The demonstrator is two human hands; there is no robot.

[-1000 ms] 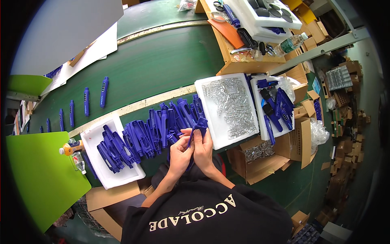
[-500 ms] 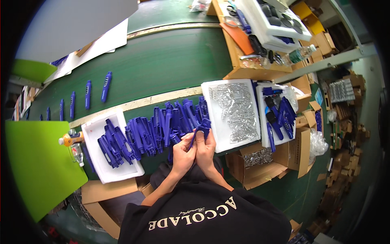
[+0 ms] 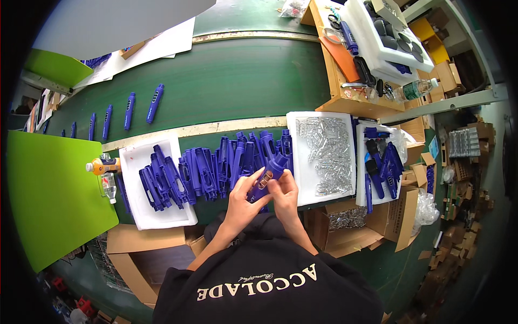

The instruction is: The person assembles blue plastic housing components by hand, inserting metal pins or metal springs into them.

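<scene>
My left hand (image 3: 243, 202) is wrapped round a blue-purple tubular plastic casing (image 3: 261, 185), which tilts up to the right with its slotted window facing up. Close against the casing's right side is my right hand (image 3: 285, 195), its fingers curled and its thumb bent inward. Whatever sits between those right fingers is too small or hidden to make out. Just beyond both hands, a row of similar blue casings (image 3: 206, 171) lies packed side by side. More of them fill a white foam tray (image 3: 186, 217) on the left.
A white foam tray (image 3: 295, 156) of small clear parts stands right of my hands, beside another foam tray (image 3: 360, 186) with blue and black pieces. Several finished-looking blue tubes (image 3: 155, 103) stand apart on the green bench (image 3: 243, 75). Open cardboard boxes (image 3: 353, 237) sit below the bench edge.
The casing has been turned so its slotted window shows. My right hand has shifted to its side, while my left hand keeps hold. The whole view has swung slightly.
</scene>
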